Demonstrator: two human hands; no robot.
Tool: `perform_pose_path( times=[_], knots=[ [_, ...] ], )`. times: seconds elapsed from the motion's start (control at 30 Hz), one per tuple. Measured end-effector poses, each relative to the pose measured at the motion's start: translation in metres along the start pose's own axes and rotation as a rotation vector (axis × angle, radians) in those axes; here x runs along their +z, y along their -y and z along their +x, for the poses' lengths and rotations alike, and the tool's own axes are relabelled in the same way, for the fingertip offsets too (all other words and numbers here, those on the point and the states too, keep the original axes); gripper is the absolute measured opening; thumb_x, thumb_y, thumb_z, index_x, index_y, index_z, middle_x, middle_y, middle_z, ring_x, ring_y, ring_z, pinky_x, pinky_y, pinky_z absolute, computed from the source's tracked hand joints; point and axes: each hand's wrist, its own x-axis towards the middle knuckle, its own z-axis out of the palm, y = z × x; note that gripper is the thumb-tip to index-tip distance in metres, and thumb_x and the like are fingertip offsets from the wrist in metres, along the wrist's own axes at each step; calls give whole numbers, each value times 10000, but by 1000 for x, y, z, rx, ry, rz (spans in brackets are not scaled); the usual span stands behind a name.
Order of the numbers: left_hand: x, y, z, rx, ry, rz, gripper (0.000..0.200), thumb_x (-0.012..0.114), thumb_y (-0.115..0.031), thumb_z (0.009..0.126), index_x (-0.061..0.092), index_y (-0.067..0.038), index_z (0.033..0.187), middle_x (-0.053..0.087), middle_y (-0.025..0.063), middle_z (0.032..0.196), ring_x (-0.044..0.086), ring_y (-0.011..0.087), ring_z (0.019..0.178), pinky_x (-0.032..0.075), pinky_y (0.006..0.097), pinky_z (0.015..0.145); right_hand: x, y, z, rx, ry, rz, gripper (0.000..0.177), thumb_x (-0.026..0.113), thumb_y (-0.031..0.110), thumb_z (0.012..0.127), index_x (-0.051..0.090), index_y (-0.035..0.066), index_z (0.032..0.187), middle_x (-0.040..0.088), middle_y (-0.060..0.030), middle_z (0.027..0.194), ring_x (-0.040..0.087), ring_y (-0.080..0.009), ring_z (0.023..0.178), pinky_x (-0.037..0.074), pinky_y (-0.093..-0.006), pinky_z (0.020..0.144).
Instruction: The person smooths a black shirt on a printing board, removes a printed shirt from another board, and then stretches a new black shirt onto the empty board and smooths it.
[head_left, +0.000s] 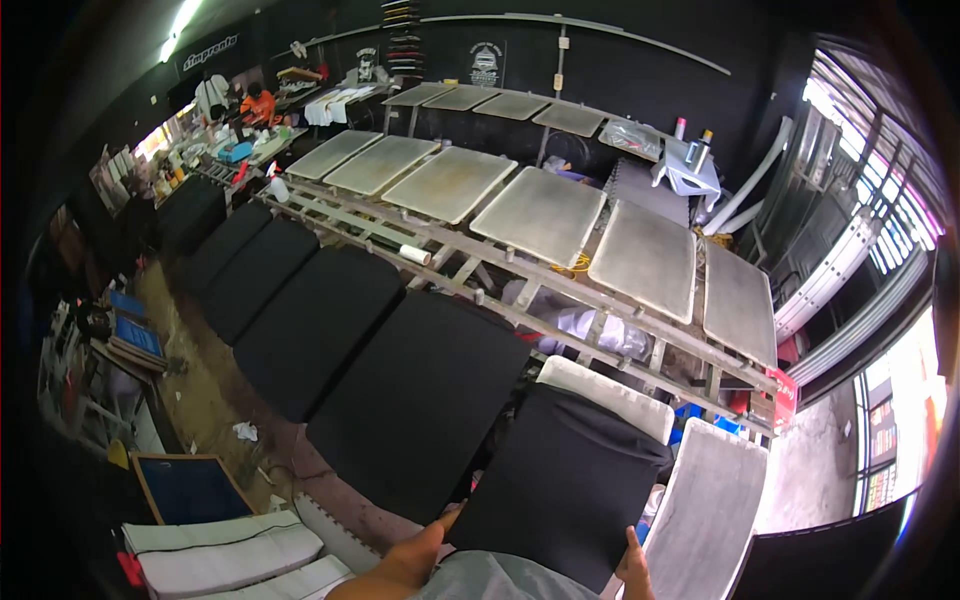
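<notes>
A black cloth [565, 480] lies over most of a flat board [610, 398] right in front of me, and the board's pale far end sticks out beyond it. The cloth has a folded, wrinkled far edge. My left hand [445, 525] is at its near left edge, fingers partly hidden by the fabric. At the near right edge my right hand [633, 567] grips the side with its thumb up. Left of this board, another board is fully covered in black cloth [420, 390]. To the right stands a bare grey board [705, 500].
More black-covered boards [315, 315] run away to the left. Across a metal rail frame [480, 245] are bare grey boards [540, 215]. A spray bottle [277, 185] stands on the frame. White folded stacks [225, 555] lie at lower left. A person in orange [258, 105] is far back.
</notes>
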Motion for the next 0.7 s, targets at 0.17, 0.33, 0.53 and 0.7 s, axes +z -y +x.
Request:
perform_pose_path(
  times=[0.17, 0.33, 0.53, 0.7],
  knots=[
    [-3, 4, -3, 20, 1, -18, 937, 282, -729, 1017, 251, -7, 1614, 295, 227, 1656, 270, 352, 1541, 219, 415, 1254, -30, -4, 16, 218, -127, -25, 731, 794, 446, 896, 492, 95, 1461, 622, -106, 1402, 617, -296, 1255, 441, -529, 1126],
    [-8, 5, -8, 35, -4, -31, 939, 281, -727, 1018, 244, -3, 1615, 288, 225, 1660, 262, 347, 1545, 216, 412, 1255, 46, 30, -23, 96, -94, -40, 692, 797, 439, 896, 524, 89, 1426, 645, -94, 1352, 627, -253, 1227, 454, -449, 1122],
    [-10, 8, -12, 46, -18, -19, 941, 279, -724, 1020, 235, 2, 1616, 279, 222, 1664, 253, 341, 1549, 213, 409, 1257, 24, 24, -15, 178, -225, -154, 592, 779, 415, 919, 575, 90, 1370, 685, -65, 1272, 671, -200, 1129, 523, -347, 1030],
    [-10, 13, -23, 41, -32, -8, 942, 278, -722, 1021, 228, 7, 1616, 272, 220, 1667, 246, 337, 1553, 209, 406, 1259, 21, 19, -12, 215, -303, -52, 484, 773, 408, 928, 627, 115, 1286, 728, -14, 1142, 709, -122, 913, 579, -221, 771]
  ],
)
